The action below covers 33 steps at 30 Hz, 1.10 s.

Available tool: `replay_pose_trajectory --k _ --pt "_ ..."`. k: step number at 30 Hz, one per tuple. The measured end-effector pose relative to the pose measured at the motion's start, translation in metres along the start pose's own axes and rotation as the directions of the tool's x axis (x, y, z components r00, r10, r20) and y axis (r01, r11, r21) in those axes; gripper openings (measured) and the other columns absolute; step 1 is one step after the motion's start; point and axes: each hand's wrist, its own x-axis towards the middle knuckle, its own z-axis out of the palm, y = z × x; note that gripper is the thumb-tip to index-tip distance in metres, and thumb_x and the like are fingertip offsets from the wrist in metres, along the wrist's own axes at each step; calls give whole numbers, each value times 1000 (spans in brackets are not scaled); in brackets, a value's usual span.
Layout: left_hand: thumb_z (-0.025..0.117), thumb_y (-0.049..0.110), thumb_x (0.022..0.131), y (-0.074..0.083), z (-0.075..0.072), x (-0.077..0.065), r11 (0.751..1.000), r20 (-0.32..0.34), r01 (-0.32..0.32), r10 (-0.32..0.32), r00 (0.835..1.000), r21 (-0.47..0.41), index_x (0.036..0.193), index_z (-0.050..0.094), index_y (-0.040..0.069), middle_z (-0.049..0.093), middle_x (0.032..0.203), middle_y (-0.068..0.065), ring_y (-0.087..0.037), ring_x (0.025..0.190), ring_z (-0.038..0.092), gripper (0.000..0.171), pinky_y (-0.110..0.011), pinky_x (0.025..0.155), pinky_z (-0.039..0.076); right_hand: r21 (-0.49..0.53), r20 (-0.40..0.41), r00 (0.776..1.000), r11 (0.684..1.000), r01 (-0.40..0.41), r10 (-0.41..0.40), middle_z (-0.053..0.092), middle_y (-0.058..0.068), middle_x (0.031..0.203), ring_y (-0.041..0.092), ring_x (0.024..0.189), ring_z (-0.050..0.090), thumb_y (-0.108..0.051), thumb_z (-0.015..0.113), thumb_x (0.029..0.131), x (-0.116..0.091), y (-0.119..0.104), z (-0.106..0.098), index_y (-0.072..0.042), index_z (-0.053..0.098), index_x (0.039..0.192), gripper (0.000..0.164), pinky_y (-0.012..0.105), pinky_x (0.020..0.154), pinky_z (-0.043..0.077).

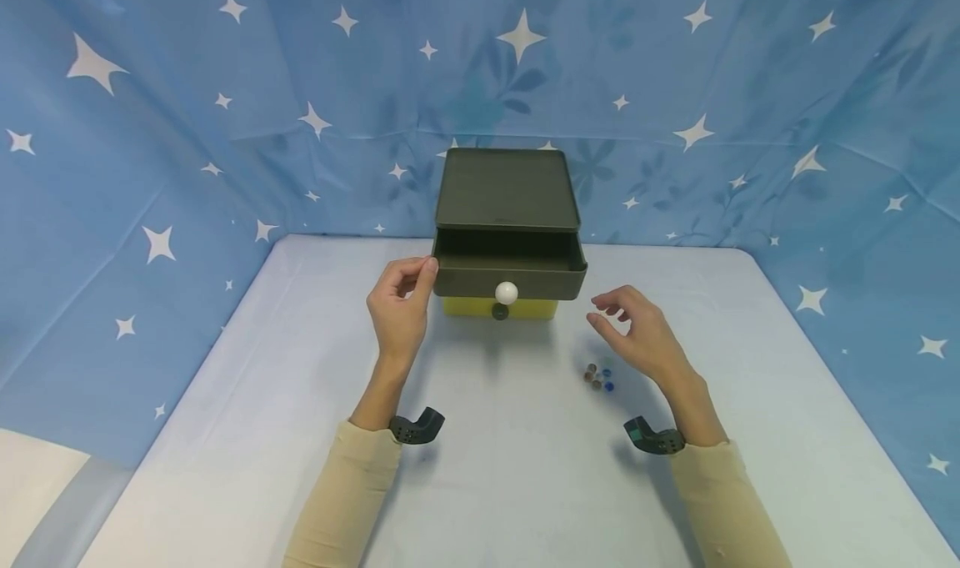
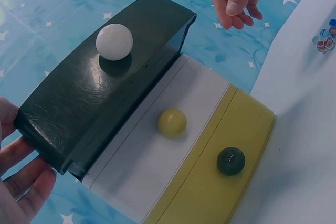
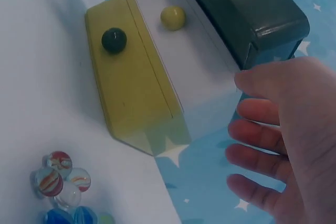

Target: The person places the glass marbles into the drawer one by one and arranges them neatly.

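Observation:
A small chest with three drawers stands toward the back of the table, its top drawer point(image 1: 472, 283) pulled out and showing a bare inside. That dark green drawer has a white knob point(image 2: 114, 42). Below it are a white drawer point(image 2: 152, 156) with a yellow knob and a yellow drawer point(image 3: 131, 82) with a dark green knob. At the top drawer's left front corner, my left hand point(image 1: 400, 314) grips the edge between thumb and fingers. My right hand point(image 1: 643, 339) hovers right of the chest, fingers loosely bent and holding nothing.
Several glass marbles point(image 3: 50, 182), some blue and some red-swirled, lie on the white table point(image 1: 480, 468) below my right hand. Behind the chest and at both sides hangs a blue cloth point(image 1: 375, 76) with white stars. A dark camera band sits on each wrist.

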Motion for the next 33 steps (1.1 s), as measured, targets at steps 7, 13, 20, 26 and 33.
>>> replay_pose_trajectory --k 7,13,20,26,33 --pt "68 -2 91 -2 0 0 1000 4 4 -4 1000 -9 94 70 -14 69 93 -29 0 80 63 12 -14 76 53 2 74 997 999 -34 33 65 9 113 26 102 58 -26 70 93 -2 7 2 -8 65 116 29 51 87 55" --pt "68 -3 91 -2 0 0 1000 6 9 -9 1000 -17 94 70 -14 69 94 -29 -1 80 63 12 -14 76 53 8 120 992 1000 -29 28 65 7 112 25 102 57 -24 74 91 -3 14 3 -10 68 114 28 47 87 54" --pt "68 -2 91 -1 -1 0 1000 3 19 -19 1000 -14 94 70 -14 69 94 -29 0 80 63 12 -16 76 53 24 181 983 999 -30 25 66 7 111 25 103 57 -21 76 89 -3 21 5 -11 69 112 27 48 90 53" --pt "68 -3 91 -2 -2 0 1000 -1 15 -15 1000 -12 94 70 -14 69 94 -29 0 80 63 12 -15 76 53 38 215 977 999 -20 12 67 12 110 29 102 58 -18 76 88 -3 24 6 -6 69 111 26 51 89 52" --pt "68 -3 91 -2 -1 1 1000 3 6 -6 1000 -15 94 70 -14 69 94 -29 -1 80 63 11 -15 75 53 52 278 960 998 -46 30 67 12 111 29 105 58 -16 76 88 -3 29 7 -6 69 111 27 52 92 50"
